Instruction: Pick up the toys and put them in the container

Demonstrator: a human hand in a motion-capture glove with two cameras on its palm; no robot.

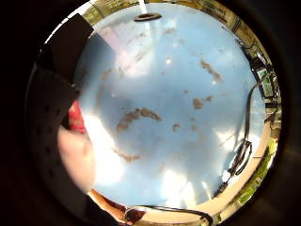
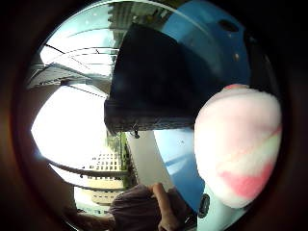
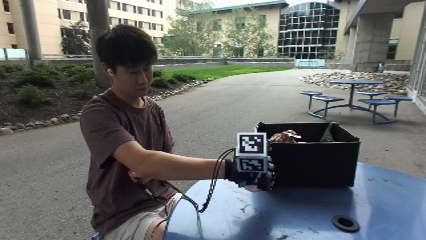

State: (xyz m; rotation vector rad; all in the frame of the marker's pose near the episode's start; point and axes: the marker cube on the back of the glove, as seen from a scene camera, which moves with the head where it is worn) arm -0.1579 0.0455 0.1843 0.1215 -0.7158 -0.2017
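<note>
One pink-and-red toy [image 2: 238, 149] sits gripped in the gloved right hand [image 3: 256, 179] — just short of the black container [image 3: 313, 155]; releasing early drops it onto the blue table [image 3: 373, 210].

Toy held beside the box on the blue table

The black box [image 3: 313, 162] stands upright and open-topped on the table, with a brownish toy [image 3: 285, 136] and a greenish one [image 3: 327, 133] showing above its rim. Just beside its near corner, the gloved right hand [image 3: 251, 179] curls round 1 soft toy [image 2: 238, 144], pale pink with red patches and a light stripe, which sits close against the palm.
</note>
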